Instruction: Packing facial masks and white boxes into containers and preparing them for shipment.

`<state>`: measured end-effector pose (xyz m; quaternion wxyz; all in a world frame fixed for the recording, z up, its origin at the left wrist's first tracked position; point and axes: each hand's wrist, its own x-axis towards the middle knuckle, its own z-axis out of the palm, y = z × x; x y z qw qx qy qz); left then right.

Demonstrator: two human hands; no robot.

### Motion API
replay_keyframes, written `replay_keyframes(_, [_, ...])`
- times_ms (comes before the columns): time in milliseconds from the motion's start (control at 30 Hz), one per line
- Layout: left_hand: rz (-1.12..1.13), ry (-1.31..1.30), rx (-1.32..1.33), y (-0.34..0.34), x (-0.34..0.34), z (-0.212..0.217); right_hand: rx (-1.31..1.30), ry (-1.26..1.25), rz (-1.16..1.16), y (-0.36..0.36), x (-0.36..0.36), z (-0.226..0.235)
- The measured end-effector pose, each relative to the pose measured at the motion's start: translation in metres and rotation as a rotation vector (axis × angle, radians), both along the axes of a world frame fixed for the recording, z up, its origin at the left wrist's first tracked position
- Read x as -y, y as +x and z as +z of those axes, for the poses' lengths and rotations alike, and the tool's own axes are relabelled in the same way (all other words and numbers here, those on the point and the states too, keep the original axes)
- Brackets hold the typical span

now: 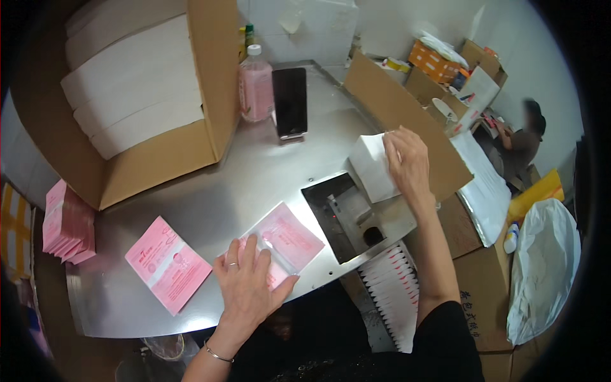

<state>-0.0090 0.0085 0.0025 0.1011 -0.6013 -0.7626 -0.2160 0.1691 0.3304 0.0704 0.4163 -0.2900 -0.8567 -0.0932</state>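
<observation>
Left hand (pixel 247 286), fingers spread, likely steadies pink packet (pixel 294 237) left of hole (pixel 320 213); right hand (pixel 410 162) grips white stack (pixel 370 164) beside hole.

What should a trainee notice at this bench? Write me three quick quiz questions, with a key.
1. Which hand rests on the clear-and-pink packet nearest the rectangular table opening?
2. True or false: the right hand touches a white block.
3. Fill in: the bottle of pink liquid has a ____ cap.

Key: 1. The left hand. 2. True. 3. White.
</observation>
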Motion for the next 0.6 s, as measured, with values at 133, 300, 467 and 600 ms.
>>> replay_keyframes(133, [-0.005, 0.016, -0.024, 0.001, 0.002, 0.000, 0.098, -0.012, -0.220, 0.026, 0.051, -0.024])
replay_keyframes(300, [-0.043, 0.025, -0.031, 0.003, 0.006, 0.001, 0.167, -0.093, -0.310, 0.025, 0.056, -0.027])
replay_keyframes(467, [-0.037, 0.083, 0.018, 0.003, 0.000, -0.005, 0.106, -0.142, -0.260, 0.031, 0.053, -0.031])
replay_keyframes(600, [-0.029, 0.061, 0.063, 0.011, -0.002, -0.003, -0.009, -0.014, -0.203, 0.040, 0.055, -0.031])
